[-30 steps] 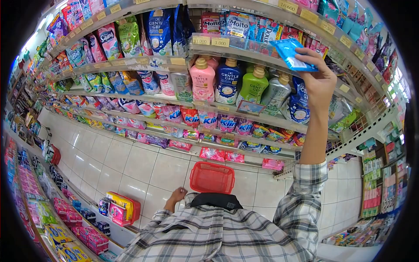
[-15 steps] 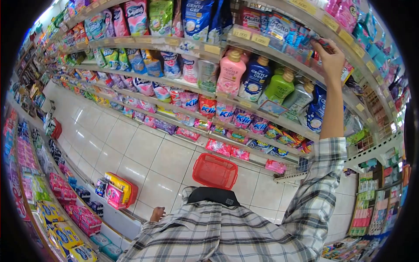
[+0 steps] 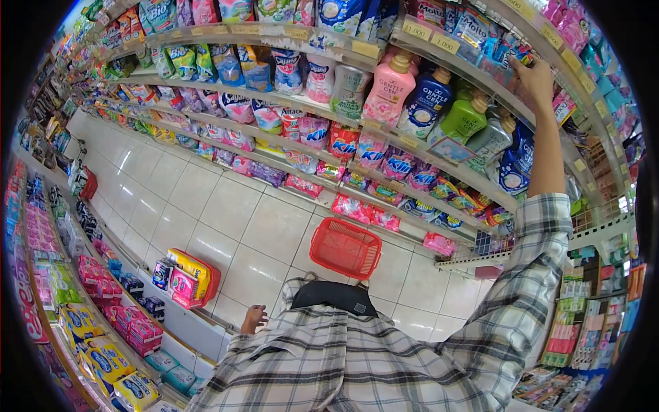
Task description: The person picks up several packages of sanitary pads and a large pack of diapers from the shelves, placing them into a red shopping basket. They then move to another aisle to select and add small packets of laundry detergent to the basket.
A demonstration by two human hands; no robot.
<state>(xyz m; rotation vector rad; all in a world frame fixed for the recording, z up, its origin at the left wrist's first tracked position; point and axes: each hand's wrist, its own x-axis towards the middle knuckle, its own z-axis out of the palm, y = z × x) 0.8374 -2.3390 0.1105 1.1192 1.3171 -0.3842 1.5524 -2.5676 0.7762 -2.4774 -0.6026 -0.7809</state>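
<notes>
Up at the shelf on the right, my right hand [image 3: 535, 79] reaches into a clear-fronted bin. Its thumb and fingertips close on a blue sachet [image 3: 509, 53] near the bin's right end. Blue Molto packets [image 3: 473, 29] stand to the left of that sachet in the same row. Low by my side hangs my left hand [image 3: 255, 318], its fingers loosely bent and apart, holding nothing. Below the bin stand pump bottles: a pink bottle [image 3: 391, 86], a navy bottle [image 3: 427, 99] and a green bottle [image 3: 462, 120].
A red shopping basket [image 3: 345, 248] sits on the tiled floor in front of me. To the left, another red basket [image 3: 213, 285] holds yellow and pink packs. Shelves of detergent pouches [image 3: 288, 72] run along the far side; packaged goods [image 3: 106, 364] line the left.
My view has shifted, so the shelves sit further right and higher. My right hand stays at the sachet bin, its fingers now at the blue sachet. The left hand still hangs low.
</notes>
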